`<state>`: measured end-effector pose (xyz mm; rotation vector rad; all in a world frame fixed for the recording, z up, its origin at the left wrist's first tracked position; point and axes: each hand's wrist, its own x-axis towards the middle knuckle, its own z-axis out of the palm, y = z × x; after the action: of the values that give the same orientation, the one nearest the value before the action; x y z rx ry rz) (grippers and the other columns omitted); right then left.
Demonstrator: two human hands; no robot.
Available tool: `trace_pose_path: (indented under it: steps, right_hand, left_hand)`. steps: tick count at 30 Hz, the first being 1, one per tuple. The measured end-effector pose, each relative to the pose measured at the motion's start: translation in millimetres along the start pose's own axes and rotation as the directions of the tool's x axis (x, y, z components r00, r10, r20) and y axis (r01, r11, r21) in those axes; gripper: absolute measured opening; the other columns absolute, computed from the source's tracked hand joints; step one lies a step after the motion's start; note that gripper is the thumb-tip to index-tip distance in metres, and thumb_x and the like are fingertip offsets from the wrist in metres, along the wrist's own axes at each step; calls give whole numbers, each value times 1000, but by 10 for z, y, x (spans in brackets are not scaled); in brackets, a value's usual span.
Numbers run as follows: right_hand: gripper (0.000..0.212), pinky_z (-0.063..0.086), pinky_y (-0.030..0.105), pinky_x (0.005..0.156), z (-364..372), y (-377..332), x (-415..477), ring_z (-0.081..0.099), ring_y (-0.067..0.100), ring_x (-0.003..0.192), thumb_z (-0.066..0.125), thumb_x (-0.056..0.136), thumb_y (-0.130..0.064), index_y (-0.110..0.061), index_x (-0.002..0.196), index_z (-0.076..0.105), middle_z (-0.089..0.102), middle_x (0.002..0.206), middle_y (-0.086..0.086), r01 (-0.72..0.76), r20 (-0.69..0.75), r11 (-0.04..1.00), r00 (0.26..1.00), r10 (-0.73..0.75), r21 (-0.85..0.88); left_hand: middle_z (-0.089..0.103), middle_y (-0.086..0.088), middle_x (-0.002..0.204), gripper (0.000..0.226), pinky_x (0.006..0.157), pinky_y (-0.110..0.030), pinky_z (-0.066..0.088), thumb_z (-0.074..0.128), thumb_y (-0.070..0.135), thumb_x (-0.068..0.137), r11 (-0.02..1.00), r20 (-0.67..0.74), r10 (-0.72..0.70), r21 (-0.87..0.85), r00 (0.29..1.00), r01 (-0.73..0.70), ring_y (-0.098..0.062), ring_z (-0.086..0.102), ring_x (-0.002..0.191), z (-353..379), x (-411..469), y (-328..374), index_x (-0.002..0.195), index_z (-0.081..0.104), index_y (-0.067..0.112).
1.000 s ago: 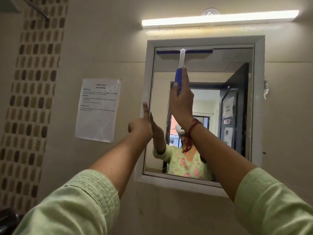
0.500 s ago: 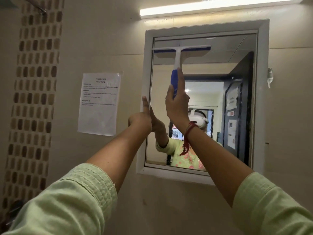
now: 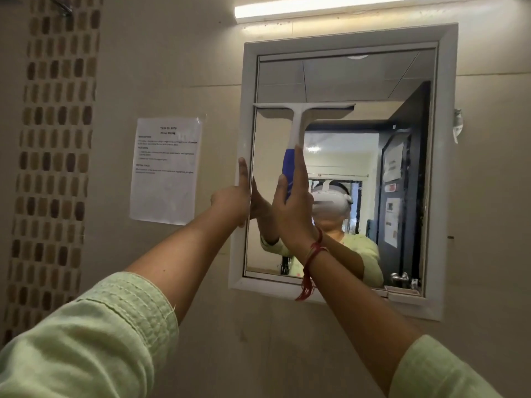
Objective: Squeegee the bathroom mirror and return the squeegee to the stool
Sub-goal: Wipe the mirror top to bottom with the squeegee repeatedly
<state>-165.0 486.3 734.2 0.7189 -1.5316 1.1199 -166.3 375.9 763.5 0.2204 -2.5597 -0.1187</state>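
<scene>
Head view looks up at a white-framed mirror (image 3: 359, 79) fixed to a beige wall (image 3: 488, 196), with both arms raised toward it. The right hand (image 3: 293, 208) grips the squeegee (image 3: 298, 127) by its blue lower handle, fingers wrapped round it and one finger lying straight up along the handle's right side. The squeegee stands upright like a T. Its white blade bar is level and lies against the glass a little above mid-height, in the left half of the mirror. The bar's left end reaches the inner edge of the mirror frame (image 3: 446, 168). A red thread (image 3: 311, 259) is tied round the right wrist.

The left hand (image 3: 231, 199) rests against the left side of the frame, just left of the right hand and apart from it. One digit points straight up along the frame while the others are folded; whether it grips the frame's edge or only leans on it cannot be told. Pale green sleeves (image 3: 94, 340) show at the near edge.

The glass reflects both hands, a green-clad person wearing a white headset (image 3: 330, 196), and a dark door (image 3: 408, 168) with papers stuck to it. Left of the mirror hangs a printed sheet (image 3: 166, 170), its text too small to read. Farther left runs a vertical strip of brown mosaic tiles (image 3: 54, 139). A lit tube lamp (image 3: 344, 7) sits above the mirror.
</scene>
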Motion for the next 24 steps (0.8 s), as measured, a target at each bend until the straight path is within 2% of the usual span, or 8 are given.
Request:
trace_pose_path:
  steps: [8,9,11,12,15,20,22,24]
  right_hand:
    - [58,52,49,74,-20,64,-185,57,29,76,41,99,-14,-22,148,13,59,102,23,13,0,1000,1000,-13,15]
    - [58,52,46,80,-24,95,-283,57,29,83,42,98,-12,-23,148,14,58,105,24,19,-5,999,1000,-19,32]
    - [58,44,26,89,-28,153,-490,52,28,98,45,97,-8,-22,146,18,56,114,25,41,-30,998,999,-39,53]
    - [58,40,18,85,-26,183,-587,48,27,102,47,96,-6,-21,146,20,55,116,25,56,-46,997,998,-53,54]
    - [63,40,13,79,-25,250,-848,49,14,103,48,96,-6,-35,142,17,52,118,22,31,-50,998,998,-28,46]
    - [59,32,-9,71,-42,280,-1201,46,-19,96,49,93,4,-12,145,26,40,99,-16,-21,-41,995,999,25,99]
    - [59,40,-3,61,-59,294,-1349,54,-1,79,47,95,0,-13,147,23,45,87,-15,-66,-2,991,998,67,113]
    - [57,40,8,48,-71,306,-1509,51,8,56,40,97,-17,-31,147,15,49,77,-17,-136,58,985,990,131,110]
  left_hand:
    - [62,-25,116,133,95,-44,50,73,15,80,992,-33,108,-68,994,-110,-31,66,96,13,-20,-132,106,-57,24]
    - [62,-25,116,133,95,-44,50,73,15,80,991,-37,111,-75,993,-113,-31,66,96,17,-19,-144,107,-57,25]
    - [61,-25,116,135,94,-44,51,74,16,79,988,-50,114,-97,992,-118,-31,66,95,31,-11,-158,108,-57,27]
    - [61,-25,116,135,93,-43,51,74,15,79,987,-58,117,-107,991,-123,-31,66,95,37,-7,-169,108,-57,28]
    - [59,-26,118,138,91,-44,52,76,13,76,982,-64,133,-126,989,-140,-33,65,95,50,-9,-214,110,-56,32]
    - [57,-25,120,139,92,-45,51,77,13,76,976,-70,142,-159,987,-152,-34,64,98,54,-17,-247,118,-54,34]
    - [56,-25,122,137,94,-46,50,76,13,77,971,-69,146,-181,987,-156,-34,63,99,52,-23,-249,121,-52,34]
    - [55,-25,122,134,94,-46,51,74,13,78,966,-65,139,-212,988,-150,-33,63,98,48,-26,-244,124,-50,34]
